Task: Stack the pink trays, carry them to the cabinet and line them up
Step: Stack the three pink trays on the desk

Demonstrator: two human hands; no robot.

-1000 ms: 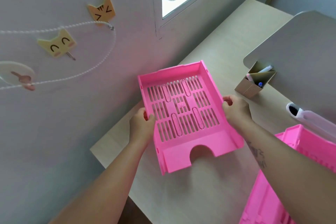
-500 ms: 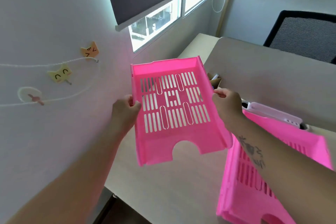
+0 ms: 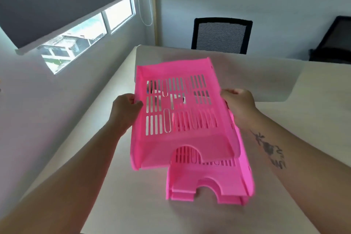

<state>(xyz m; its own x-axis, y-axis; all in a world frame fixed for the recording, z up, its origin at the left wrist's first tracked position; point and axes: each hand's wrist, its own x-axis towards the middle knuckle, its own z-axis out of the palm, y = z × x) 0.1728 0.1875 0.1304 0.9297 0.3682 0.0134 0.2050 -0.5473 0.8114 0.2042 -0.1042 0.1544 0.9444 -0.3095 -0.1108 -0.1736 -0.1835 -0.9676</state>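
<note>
A pink tray (image 3: 180, 112) is gripped at its side walls by the left hand (image 3: 126, 109) and right hand (image 3: 240, 103). It is held above the counter (image 3: 121, 186), partly over a tray stack (image 3: 210, 182) lying nearer and to the right.

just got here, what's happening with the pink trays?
A person holds one pink tray by its side walls, left hand on one side and right hand on the other. It hangs above and partly over the pink trays on the table, which look like two already nested, and is not yet seated on them. An office chair stands past the table.
</note>
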